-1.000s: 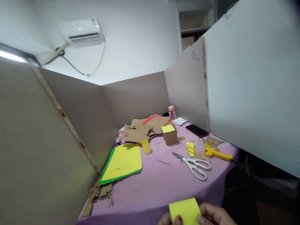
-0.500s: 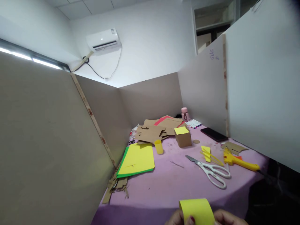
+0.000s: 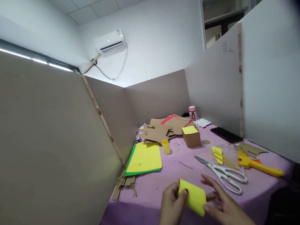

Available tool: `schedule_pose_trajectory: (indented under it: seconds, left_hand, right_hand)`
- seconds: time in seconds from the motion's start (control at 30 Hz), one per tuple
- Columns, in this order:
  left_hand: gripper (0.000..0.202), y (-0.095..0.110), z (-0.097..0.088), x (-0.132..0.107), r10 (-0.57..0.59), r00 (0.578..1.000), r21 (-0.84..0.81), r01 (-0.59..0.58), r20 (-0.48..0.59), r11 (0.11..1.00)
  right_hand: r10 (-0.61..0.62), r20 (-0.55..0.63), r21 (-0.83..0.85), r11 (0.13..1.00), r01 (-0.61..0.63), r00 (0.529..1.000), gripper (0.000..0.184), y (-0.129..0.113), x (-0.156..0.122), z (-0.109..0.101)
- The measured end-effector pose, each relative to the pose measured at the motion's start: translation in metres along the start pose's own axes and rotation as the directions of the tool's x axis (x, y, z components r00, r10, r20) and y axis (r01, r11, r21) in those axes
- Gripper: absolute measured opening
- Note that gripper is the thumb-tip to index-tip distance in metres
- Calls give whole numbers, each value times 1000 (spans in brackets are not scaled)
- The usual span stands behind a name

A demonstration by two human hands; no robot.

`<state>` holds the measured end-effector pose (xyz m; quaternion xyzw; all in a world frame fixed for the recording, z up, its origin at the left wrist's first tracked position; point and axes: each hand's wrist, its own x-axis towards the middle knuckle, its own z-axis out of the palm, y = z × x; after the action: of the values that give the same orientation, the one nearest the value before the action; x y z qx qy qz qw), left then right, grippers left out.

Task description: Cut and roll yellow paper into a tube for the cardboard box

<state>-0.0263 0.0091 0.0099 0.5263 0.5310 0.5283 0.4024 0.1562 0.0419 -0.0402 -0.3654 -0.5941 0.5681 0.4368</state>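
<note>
Two hands of yours are in view, with one curved yellow paper piece (image 3: 193, 197) between them, above the near edge of the purple-covered table (image 3: 168, 179). Your left hand (image 3: 173, 200) pinches the piece at its left end, thumb on the near face. Your right hand (image 3: 221, 200) is at the other end, its thumb at the lower right edge and its index finger spread clear — you cannot tell from this view whether it grips.

Counted on the table: one pair of white-handled scissors (image 3: 210, 165), blades together, near your right hand; one yellow glue gun (image 3: 257, 165) to its right; one yellow scrap (image 3: 217, 150) with at least two thin strips beside it. Further back: one cardboard box (image 3: 192, 140) with a yellow top, one cardboard disc (image 3: 206, 142) just beside it, one yellow tube (image 3: 166, 147) standing, one phone (image 3: 226, 135) and one pink bottle (image 3: 192, 115). The markers (image 3: 202, 122) are several — too small to count. One stack of yellow and green sheets (image 3: 146, 157) lies at left, before the cardboard pile (image 3: 156, 132).
</note>
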Motion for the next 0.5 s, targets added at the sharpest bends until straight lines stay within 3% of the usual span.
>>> schedule_pose_trajectory:
  seconds: [0.07,0.17,0.3,0.5]
  left_hand:
    - [39,-4,6,2,-35,998,-49,38,46,998]
    - [41,-10,4,9,-70,996,-97,75,49,992]
    - [44,-25,-7,24,-76,997,-109,76,4,991]
    - [49,-56,-23,49,-121,992,-144,114,-42,983]
  right_hand:
    - [-67,107,-71,995,75,992,79,-7,10,3]
    - [-63,264,-23,997,71,963,63,-14,21,9]
    - [-10,263,168,985,-35,965,44,-15,37,21]
    - [87,238,380,908,-175,967,48,7,64,37]
